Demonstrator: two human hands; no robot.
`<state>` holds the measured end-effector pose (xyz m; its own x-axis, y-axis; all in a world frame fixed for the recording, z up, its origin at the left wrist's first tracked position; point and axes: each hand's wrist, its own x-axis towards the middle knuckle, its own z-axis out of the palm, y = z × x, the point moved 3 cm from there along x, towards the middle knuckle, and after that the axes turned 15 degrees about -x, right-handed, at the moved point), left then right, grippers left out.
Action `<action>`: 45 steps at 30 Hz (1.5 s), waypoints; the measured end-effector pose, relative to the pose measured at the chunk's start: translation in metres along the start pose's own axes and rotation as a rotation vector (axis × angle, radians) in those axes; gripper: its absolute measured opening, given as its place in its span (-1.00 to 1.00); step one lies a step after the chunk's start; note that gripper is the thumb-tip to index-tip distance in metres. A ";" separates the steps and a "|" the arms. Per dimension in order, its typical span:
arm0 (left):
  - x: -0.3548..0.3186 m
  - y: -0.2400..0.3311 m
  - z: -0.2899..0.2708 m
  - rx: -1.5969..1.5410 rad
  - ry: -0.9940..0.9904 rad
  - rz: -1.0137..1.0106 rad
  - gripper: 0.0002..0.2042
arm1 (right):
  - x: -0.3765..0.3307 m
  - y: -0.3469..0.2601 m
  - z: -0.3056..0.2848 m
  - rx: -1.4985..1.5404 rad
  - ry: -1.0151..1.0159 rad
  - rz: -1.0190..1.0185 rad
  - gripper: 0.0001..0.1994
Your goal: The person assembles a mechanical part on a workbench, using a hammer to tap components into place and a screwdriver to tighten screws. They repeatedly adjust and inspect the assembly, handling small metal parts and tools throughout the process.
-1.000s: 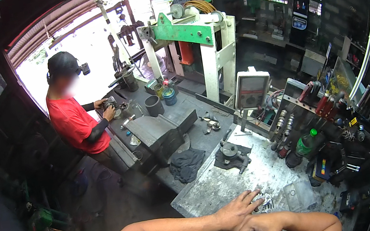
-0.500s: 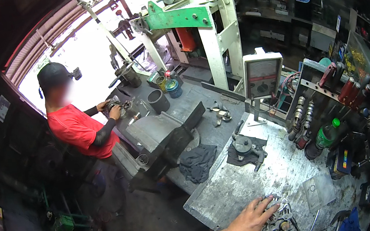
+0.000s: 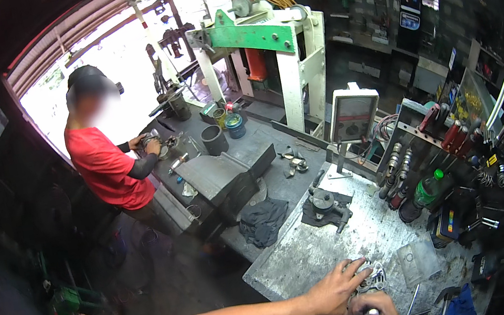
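Note:
At the bottom of the head view, my left hand point(image 3: 335, 289) presses down on a small silvery metal part point(image 3: 373, 279) lying on the grey metal workbench point(image 3: 308, 250). My right hand point(image 3: 377, 313) sits just below it, fist closed around a thin tool whose light tip shows at the knuckles. Both forearms come in from the lower edge. The part is half hidden under my fingers.
A dark round assembly point(image 3: 324, 202) rests on a cloth further up the bench, with a dark rag point(image 3: 263, 219) and a big grey block point(image 3: 219, 178) beyond. A person in a red shirt point(image 3: 107, 169) works at the far left. A green-and-white press point(image 3: 272, 50) stands behind; tools and a green bottle point(image 3: 425, 191) crowd the right.
The view has tipped and shifted, so my hands sit lower right in the picture. My left hand stays on the metal part; my right hand is now closed on a thin tool.

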<state>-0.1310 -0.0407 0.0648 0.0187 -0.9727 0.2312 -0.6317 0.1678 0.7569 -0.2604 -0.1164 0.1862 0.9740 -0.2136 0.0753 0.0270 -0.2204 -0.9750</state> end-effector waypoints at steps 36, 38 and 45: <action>-0.002 0.004 0.007 -0.087 0.070 -0.203 -0.10 | 0.007 0.024 -0.002 0.085 -0.088 -0.417 -0.80; -0.001 0.002 0.005 -0.067 0.054 -0.186 -0.13 | 0.001 0.024 0.001 0.058 0.017 -0.401 -0.83; -0.001 -0.004 0.008 0.073 0.059 -0.088 0.03 | -0.004 0.030 0.014 -0.128 0.208 -0.063 -0.78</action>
<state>-0.1344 -0.0413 0.0568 0.1205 -0.9718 0.2026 -0.6802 0.0678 0.7298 -0.2605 -0.1089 0.1534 0.9037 -0.3842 0.1889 0.0443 -0.3551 -0.9338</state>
